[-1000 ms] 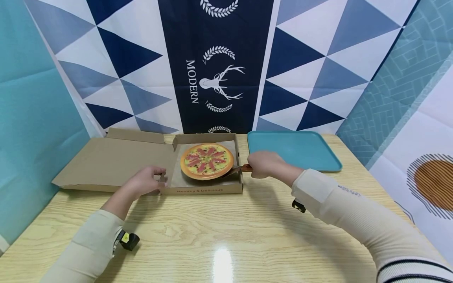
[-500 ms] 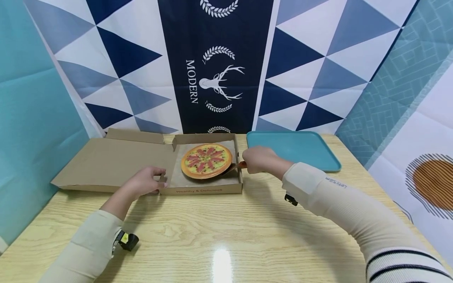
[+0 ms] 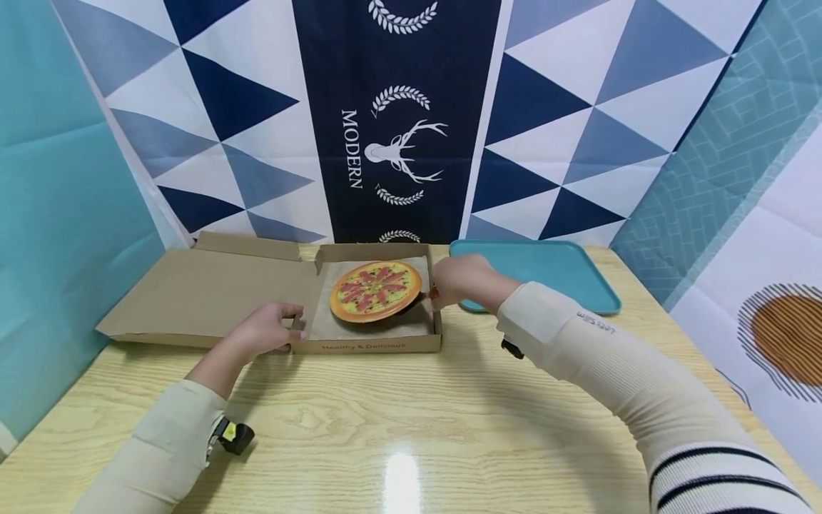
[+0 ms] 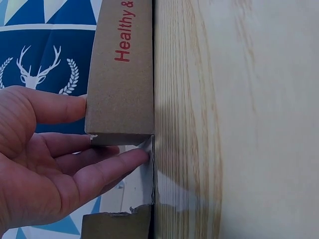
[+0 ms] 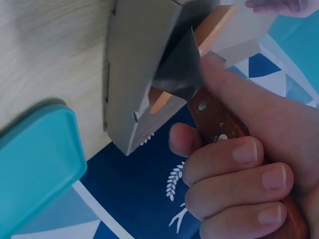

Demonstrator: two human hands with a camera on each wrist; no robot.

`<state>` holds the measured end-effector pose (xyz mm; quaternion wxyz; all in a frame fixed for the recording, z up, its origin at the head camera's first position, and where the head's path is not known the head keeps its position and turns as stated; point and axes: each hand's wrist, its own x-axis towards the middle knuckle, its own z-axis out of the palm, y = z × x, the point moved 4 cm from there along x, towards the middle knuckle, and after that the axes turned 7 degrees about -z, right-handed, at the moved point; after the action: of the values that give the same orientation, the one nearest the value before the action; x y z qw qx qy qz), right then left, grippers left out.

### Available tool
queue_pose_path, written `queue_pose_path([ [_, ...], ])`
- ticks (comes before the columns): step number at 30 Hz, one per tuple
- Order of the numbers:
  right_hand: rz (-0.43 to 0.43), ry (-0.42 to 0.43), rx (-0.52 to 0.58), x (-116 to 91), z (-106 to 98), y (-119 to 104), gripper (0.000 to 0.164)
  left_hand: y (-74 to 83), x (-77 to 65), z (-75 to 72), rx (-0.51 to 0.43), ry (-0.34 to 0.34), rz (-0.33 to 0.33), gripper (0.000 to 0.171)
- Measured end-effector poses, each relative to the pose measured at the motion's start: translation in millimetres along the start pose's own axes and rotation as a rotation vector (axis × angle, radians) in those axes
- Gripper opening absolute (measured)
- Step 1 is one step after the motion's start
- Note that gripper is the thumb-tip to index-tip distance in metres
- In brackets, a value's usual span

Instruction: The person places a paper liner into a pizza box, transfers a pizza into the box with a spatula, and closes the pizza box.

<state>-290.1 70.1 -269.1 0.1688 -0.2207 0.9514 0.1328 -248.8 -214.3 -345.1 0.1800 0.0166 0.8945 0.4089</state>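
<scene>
A round pizza (image 3: 375, 291) with red strips on top lies on paper inside the open cardboard pizza box (image 3: 366, 345), its right side raised and a dark gap under it. My right hand (image 3: 464, 280) grips the brown wooden handle (image 5: 219, 117) of a pizza server close over the box's right wall. The server's metal blade (image 5: 182, 74) reaches under the pizza's rim, and its tip is hidden. My left hand (image 3: 266, 332) holds the box's front left corner. In the left wrist view the thumb (image 4: 62, 107) touches the front wall's upper edge, with the fingers at its end.
The box's lid (image 3: 205, 293) lies folded flat to the left. Behind the right hand, a blue tray (image 3: 539, 268) sits on the wooden table (image 3: 359, 421). A patterned cloth (image 3: 398, 107) hangs right behind the table.
My right hand has moved left toward the box, pushing the server further under the pizza. The pizza's right side has risen slightly. The left hand stays at the corner.
</scene>
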Motion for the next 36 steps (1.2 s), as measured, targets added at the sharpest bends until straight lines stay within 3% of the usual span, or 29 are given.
queue_pose_path([
  [4, 0.015, -0.041, 0.010, 1, -4, 0, 0.040, -0.3, 0.4, 0.3, 0.005, 0.000, -0.005, 0.059],
  [12, 0.013, -0.056, -0.111, 2, -22, -4, 0.038, 0.2, 1.0, -0.2, -0.007, 0.002, -0.003, 0.060],
  [16, 0.038, -0.092, -0.115, -1, -29, -2, 0.036, -0.3, 1.1, -0.1, -0.009, 0.004, -0.011, 0.060],
  [24, 0.049, -0.134, -0.133, -10, -33, 8, 0.038, 1.7, 1.3, 0.0, -0.001, -0.003, -0.015, 0.059],
  [36, -0.001, -0.158, -0.152, -31, -43, 11, 0.029, -0.6, 0.5, -1.8, -0.009, -0.003, -0.028, 0.060],
])
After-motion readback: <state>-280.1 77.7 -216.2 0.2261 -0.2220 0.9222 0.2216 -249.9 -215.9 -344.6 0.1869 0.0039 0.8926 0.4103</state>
